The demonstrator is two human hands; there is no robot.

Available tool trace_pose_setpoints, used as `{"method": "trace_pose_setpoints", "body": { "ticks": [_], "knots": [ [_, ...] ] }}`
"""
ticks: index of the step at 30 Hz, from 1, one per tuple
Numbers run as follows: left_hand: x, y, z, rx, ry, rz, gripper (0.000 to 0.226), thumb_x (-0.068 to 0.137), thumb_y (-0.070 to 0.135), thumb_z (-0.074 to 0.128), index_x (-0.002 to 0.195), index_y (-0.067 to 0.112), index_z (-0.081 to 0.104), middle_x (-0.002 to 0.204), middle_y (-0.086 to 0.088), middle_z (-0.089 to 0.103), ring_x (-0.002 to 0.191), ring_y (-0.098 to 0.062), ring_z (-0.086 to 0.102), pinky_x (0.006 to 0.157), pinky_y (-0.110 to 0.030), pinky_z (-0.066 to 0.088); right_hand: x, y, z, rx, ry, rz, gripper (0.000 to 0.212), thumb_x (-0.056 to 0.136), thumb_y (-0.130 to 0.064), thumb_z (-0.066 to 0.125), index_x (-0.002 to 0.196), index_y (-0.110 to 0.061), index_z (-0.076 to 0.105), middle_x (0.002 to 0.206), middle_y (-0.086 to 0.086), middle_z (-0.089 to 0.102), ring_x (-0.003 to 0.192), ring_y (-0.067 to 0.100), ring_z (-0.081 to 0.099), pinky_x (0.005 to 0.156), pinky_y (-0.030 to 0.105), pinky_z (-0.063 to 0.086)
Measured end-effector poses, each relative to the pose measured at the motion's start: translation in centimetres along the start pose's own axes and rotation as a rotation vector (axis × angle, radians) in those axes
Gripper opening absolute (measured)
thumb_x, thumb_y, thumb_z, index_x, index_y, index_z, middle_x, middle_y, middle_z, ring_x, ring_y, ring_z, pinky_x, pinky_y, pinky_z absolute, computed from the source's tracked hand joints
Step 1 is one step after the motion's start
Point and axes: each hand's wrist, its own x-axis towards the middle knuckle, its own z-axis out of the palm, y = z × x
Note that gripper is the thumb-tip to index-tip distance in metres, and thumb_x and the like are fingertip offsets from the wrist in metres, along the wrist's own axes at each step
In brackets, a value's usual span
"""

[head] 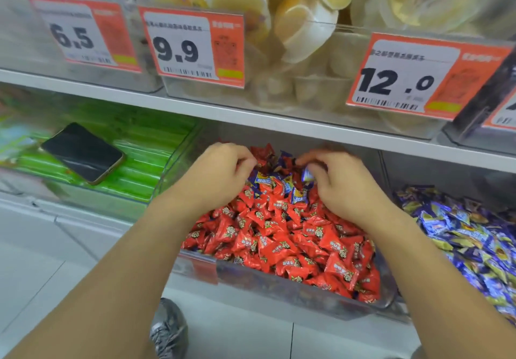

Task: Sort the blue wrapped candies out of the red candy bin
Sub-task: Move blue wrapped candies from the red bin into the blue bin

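A clear bin (279, 289) on the lower shelf is heaped with red wrapped candies (282, 235). Several blue wrapped candies (282, 182) lie mixed in near the back of the heap. My left hand (217, 174) reaches into the back left of the bin, its fingers curled down among the candies; what it holds is hidden. My right hand (337, 180) is at the back right of the heap and pinches a blue candy (307, 173) between thumb and fingers.
A bin of blue candies (469, 235) stands directly to the right. To the left, a black phone (82, 153) lies on green packets (145, 146) in another bin. The shelf edge (279, 127) with price tags hangs just above my hands. A grey shoe (167, 328) shows below.
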Motion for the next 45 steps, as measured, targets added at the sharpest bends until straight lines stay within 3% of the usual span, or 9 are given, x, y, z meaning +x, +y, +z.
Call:
{"method": "trace_pose_setpoints", "body": {
  "ticks": [4, 9, 13, 19, 25, 32, 37, 41, 45],
  "knots": [
    [1.4, -0.4, 2.6, 0.052, -0.23, -0.02, 0.045, 0.092, 0.031, 0.061, 0.135, 0.02, 0.053, 0.128, -0.003, 0.062, 0.119, -0.022, 0.056, 0.096, -0.025, 0.039, 0.2, -0.4, 0.4, 0.073, 0.085, -0.045, 0.03, 0.097, -0.006, 0.045, 0.091, -0.03, 0.06, 0.084, -0.008, 0.063, 0.063, 0.001, 0.052, 0.062, 0.022, 0.038],
    [1.8, -1.4, 2.6, 0.209, -0.385, -0.071, 0.06, 0.089, 0.038, 0.065, 0.144, 0.027, 0.042, 0.14, -0.01, 0.046, 0.129, -0.028, 0.045, 0.105, -0.034, 0.036, -0.1, 0.3, 2.0, -0.145, -0.207, -0.005, 0.024, 0.097, -0.018, 0.054, 0.119, -0.026, 0.061, 0.114, 0.0, 0.056, 0.096, 0.014, 0.054, 0.083, 0.024, 0.039],
    [1.4, -2.0, 2.4, 0.286, -0.442, -0.116, 0.064, 0.084, 0.035, 0.071, 0.142, 0.032, 0.045, 0.141, -0.005, 0.05, 0.129, -0.028, 0.045, 0.106, -0.039, 0.04, -0.2, -0.3, 2.1, -0.217, -0.316, -0.009, 0.049, 0.091, -0.04, 0.065, 0.137, -0.028, 0.054, 0.133, 0.0, 0.058, 0.123, 0.019, 0.051, 0.099, 0.028, 0.038],
    [0.8, -1.9, 2.5, 0.165, -0.303, -0.136, 0.035, 0.079, 0.018, 0.072, 0.111, 0.028, 0.068, 0.111, 0.001, 0.066, 0.101, -0.023, 0.062, 0.087, -0.032, 0.051, 0.0, -0.9, 1.9, -0.17, -0.26, 0.069, 0.025, 0.091, -0.029, 0.067, 0.116, -0.025, 0.068, 0.121, 0.002, 0.067, 0.113, 0.023, 0.058, 0.089, 0.029, 0.043],
    [0.9, -2.4, 1.8, -0.162, -0.129, -0.198, 0.013, 0.089, 0.021, 0.068, 0.101, 0.025, 0.068, 0.078, 0.016, 0.057, 0.072, -0.009, 0.059, 0.066, -0.019, 0.039, 0.3, -0.6, 0.5, 0.001, -0.127, 0.128, 0.03, 0.1, -0.035, 0.053, 0.123, -0.017, 0.058, 0.099, 0.005, 0.062, 0.098, 0.028, 0.06, 0.072, 0.03, 0.038],
    [0.9, -3.2, 1.0, -0.449, -0.149, -0.184, 0.016, 0.099, 0.02, 0.053, 0.112, 0.012, 0.059, 0.077, 0.003, 0.075, 0.077, -0.024, 0.069, 0.078, -0.041, 0.056, 0.7, -0.5, 0.1, 0.107, -0.193, 0.146, 0.021, 0.101, -0.033, 0.051, 0.119, -0.022, 0.053, 0.073, -0.002, 0.062, 0.068, 0.014, 0.066, 0.058, 0.026, 0.046],
    [0.8, -2.1, 0.7, -0.793, -0.102, -0.285, 0.014, 0.103, 0.014, 0.043, 0.109, 0.009, 0.054, 0.087, -0.015, 0.071, 0.068, -0.021, 0.064, 0.053, -0.024, 0.047, 0.9, 0.8, 0.1, 0.549, -0.246, 0.332, 0.025, 0.099, -0.027, 0.058, 0.119, -0.013, 0.06, 0.085, 0.02, 0.069, 0.059, 0.015, 0.059, 0.063, 0.031, 0.046],
    [0.6, -1.3, 0.4, -0.927, -0.103, -0.34, 0.013, 0.102, 0.015, 0.044, 0.102, 0.007, 0.054, 0.092, -0.02, 0.067, 0.062, -0.022, 0.066, 0.044, -0.024, 0.043, 0.9, 0.9, -0.1, 0.802, -0.25, 0.42, 0.02, 0.098, -0.014, 0.059, 0.115, -0.005, 0.062, 0.104, 0.019, 0.066, 0.06, 0.015, 0.061, 0.051, 0.025, 0.044],
    [0.6, -0.8, 0.4, -0.879, -0.154, -0.341, 0.017, 0.1, 0.013, 0.05, 0.112, 0.001, 0.053, 0.091, -0.021, 0.07, 0.059, -0.024, 0.069, 0.034, -0.024, 0.037, 0.7, 1.3, -0.4, 0.798, -0.254, 0.431, 0.011, 0.096, -0.013, 0.061, 0.106, -0.012, 0.067, 0.088, 0.012, 0.065, 0.057, 0.015, 0.059, 0.049, 0.025, 0.043]
  ]
}}
